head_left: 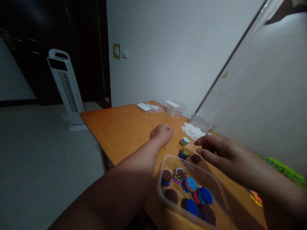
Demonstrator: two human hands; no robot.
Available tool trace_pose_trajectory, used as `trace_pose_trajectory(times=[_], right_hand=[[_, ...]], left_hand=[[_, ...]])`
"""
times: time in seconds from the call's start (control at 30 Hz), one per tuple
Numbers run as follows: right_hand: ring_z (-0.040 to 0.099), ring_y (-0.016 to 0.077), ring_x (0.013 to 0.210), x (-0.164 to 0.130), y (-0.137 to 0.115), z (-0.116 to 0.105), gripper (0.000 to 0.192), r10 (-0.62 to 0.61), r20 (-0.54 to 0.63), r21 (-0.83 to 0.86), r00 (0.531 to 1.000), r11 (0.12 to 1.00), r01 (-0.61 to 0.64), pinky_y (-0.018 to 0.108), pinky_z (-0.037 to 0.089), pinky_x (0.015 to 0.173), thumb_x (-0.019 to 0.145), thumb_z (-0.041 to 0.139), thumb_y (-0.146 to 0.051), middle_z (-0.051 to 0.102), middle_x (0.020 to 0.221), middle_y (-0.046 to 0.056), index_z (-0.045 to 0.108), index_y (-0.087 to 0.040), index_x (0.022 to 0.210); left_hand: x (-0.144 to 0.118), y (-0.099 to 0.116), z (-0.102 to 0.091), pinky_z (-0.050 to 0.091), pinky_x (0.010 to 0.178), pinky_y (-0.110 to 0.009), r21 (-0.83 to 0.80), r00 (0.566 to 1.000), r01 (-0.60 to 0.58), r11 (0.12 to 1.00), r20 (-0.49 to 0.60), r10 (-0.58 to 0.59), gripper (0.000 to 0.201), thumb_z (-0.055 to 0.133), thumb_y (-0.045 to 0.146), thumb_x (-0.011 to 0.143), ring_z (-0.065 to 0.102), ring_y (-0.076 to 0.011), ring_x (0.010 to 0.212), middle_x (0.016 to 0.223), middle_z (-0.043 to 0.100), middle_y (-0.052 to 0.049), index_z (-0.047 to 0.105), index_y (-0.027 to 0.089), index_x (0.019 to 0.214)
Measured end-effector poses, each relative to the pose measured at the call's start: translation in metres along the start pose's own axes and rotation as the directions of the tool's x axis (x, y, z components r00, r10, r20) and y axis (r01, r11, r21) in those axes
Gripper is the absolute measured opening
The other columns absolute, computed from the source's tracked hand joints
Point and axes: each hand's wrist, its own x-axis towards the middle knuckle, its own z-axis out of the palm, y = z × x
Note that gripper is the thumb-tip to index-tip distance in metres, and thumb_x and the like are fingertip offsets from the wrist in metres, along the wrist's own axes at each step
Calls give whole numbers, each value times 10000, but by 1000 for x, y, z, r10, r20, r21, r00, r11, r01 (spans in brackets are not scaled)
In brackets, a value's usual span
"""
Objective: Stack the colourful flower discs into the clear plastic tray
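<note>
We see brown discs (196,158) on the table (120,127), beside a yellow-topped stack (185,152). We judge them light, stiff and slippery, best pinched by the rim. The right hand (222,149) hovers near, thumb and fingers apart; the left hand (162,133) curls closed: we cannot tell whether it holds anything.

Palm of the left hand (162,133) wholly out of sight

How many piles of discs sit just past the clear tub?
3: a white-topped pile farthest off, a yellow-topped pile nearer the tub, and a brown pile right of it. More may hide behind the right hand.
</note>
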Motion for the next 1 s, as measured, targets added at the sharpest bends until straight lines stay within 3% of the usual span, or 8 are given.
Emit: trace_pose_trajectory(times=[0.07,0.23,0.4,0.6,0.8,1.0], right_hand=[[644,212,797,5,22,-4,221,50,16,-27,999,998,-50,320,470,690,945,534,-390,713,881,58,650,-217,1020],[608,201,700,17,60,8,352,139,176,-62,975,990,-130,306,416,586,905,572,-503,690,784,54,704,-187,986],[647,214,746,23,71,26,356,180,235,-20,955,983,-180,301,455,618,846,646,-520,724,806,73,724,-181,922],[682,224,786,26,77,31,253,156,276,38,948,984,-173,315,497,680,828,667,-418,761,860,65,733,-188,910],[692,218,853,21,66,15,179,104,232,97,967,987,-130,321,518,773,856,634,-331,773,931,68,727,-196,925],[665,193,786,5,8,4,169,-14,127,111,992,994,0,285,498,657,896,609,-306,743,899,49,684,-208,1012]], left_hand=[[0,0,-1,386,629,-275,-4,1000,-2,1000,1,2,211,539,358,838,645,-185,781,914,760,-22,732,273,841],[1,0,-1,381,615,-273,-2,1000,-4,1000,-2,4,207,541,342,838,648,-186,784,911,759,-23,733,265,842],[2,0,0,385,616,-274,16,1000,-6,1000,-8,6,225,535,357,848,645,-186,782,925,761,-28,740,265,859],[1,0,-1,388,623,-267,13,1000,-7,1000,-7,7,219,546,348,842,644,-178,772,919,764,-20,748,268,870],[2,0,0,398,640,-268,2,1000,-13,1000,-13,13,218,544,357,844,644,-183,782,920,762,-19,744,271,862],[2,-1,2,373,612,-277,-4,1000,-8,1000,-15,7,200,548,354,825,648,-185,783,891,757,-12,730,272,815]])
